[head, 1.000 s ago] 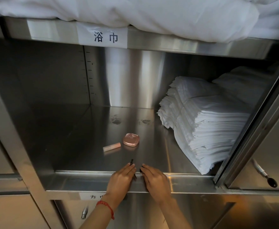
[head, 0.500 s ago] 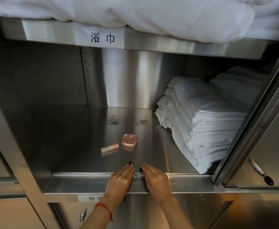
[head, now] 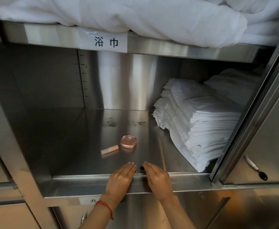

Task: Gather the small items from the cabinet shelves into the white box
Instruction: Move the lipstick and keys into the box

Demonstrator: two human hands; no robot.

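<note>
I count two small pink items on the steel shelf (head: 69, 142) at the centre of the frame: one rose-gold compact (head: 128, 141), a rounded square with a glossy metallic lid, and one slim pale pink tube (head: 109, 149) lying on its side just left of it, near but apart. A third small thing, a thin dark item (head: 141, 167), shows between my fingertips at the shelf's front edge; it is mostly hidden, so I cannot tell what it is.

Two hands are in view at lower centre. My left hand (head: 121, 179) lies palm down over the shelf's front lip, fingers straight and together, with a red beaded bracelet (head: 105, 206) on the wrist. My right hand (head: 157, 178) mirrors it just beside, fingers straight and angled inward. Neither grip closes round anything; the fingertips of both reach toward the dark item, and I cannot tell whether they touch it.

At the right of the shelf sits one tall stack of folded white cloths (head: 200, 123), soft and many-layered, with a second white pile (head: 231, 85) behind it. Bulky white bedding (head: 135, 14) fills the shelf above, across the top of the frame. One paper label (head: 103, 40) with two printed characters is stuck on the upper shelf's brushed-steel edge. A sliding steel door (head: 267, 129) with a black-tipped handle (head: 257, 171) stands at the right.
</note>
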